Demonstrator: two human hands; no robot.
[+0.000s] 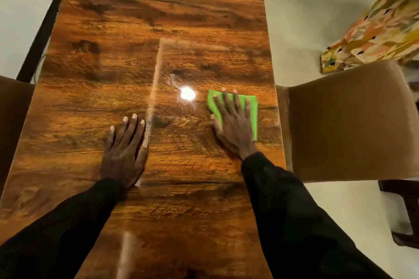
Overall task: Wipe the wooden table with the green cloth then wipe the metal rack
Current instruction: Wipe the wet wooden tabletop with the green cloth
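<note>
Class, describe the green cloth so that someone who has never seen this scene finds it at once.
Start at the long wooden table, then go toward its right edge, beside the tan chair. The green cloth lies flat there under the right hand. Nothing else in view is bright green.

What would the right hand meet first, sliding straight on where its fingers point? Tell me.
Nothing that shows: the right hand, flat on the cloth, points up the table, slightly leftward, and only bare wood lies ahead as far as the far edge.
</note>
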